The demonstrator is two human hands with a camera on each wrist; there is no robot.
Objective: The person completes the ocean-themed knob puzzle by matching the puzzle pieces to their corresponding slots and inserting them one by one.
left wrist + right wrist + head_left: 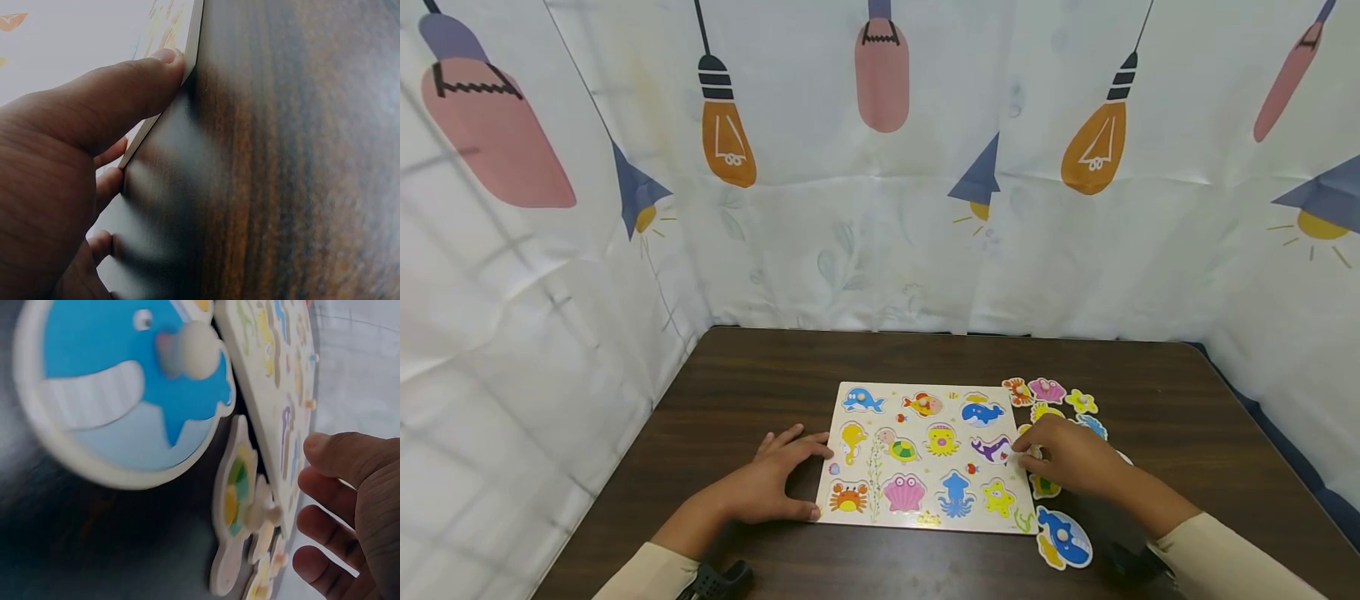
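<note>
A wooden peg puzzle board (880, 529) with printed sea animals lies on the table. My left hand (772, 479) touches its left edge with fingers fairly straight; the thumb (164, 69) rests on the near corner. At the right edge, beside the purple whale picture (991, 450), is my right hand (1067, 454). Its fingers are bent loosely, with nothing visible between them in the right wrist view. Nearest me lies a blue whale piece (1063, 537) with a round knob (199, 351). A green turtle piece (237, 487) lies beside the board, partly under the right hand in the head view.
More loose pieces lie along the board's right side, including a pink shell (1047, 389), a crab (1018, 392) and a yellow star (1081, 401). Two knobs stand up from the board in the right wrist view. A white printed curtain (880, 250) hangs behind the dark table (775, 358).
</note>
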